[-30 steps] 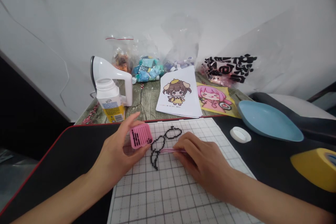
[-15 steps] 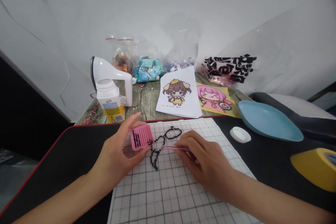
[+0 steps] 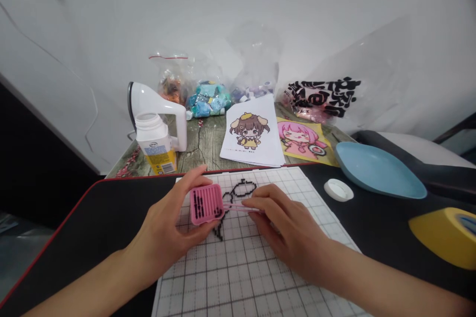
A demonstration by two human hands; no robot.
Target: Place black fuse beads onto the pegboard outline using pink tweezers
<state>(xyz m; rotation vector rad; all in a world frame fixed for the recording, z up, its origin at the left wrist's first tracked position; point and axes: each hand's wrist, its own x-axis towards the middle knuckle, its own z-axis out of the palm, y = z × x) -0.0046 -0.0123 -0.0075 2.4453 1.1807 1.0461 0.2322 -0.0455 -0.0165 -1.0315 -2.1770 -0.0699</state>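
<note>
Left hand (image 3: 166, 224) has moved rightward, cupping pink tray (image 3: 208, 203); right hand (image 3: 285, 222) pinches tweezers (image 3: 238, 205)

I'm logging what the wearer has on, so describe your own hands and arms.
The left hand and right hand are both bare, with no gloves, rings or bracelets visible. The left forearm and right forearm show no sleeve, watch, cable or marking. Fingernail details are too small to tell.
</note>
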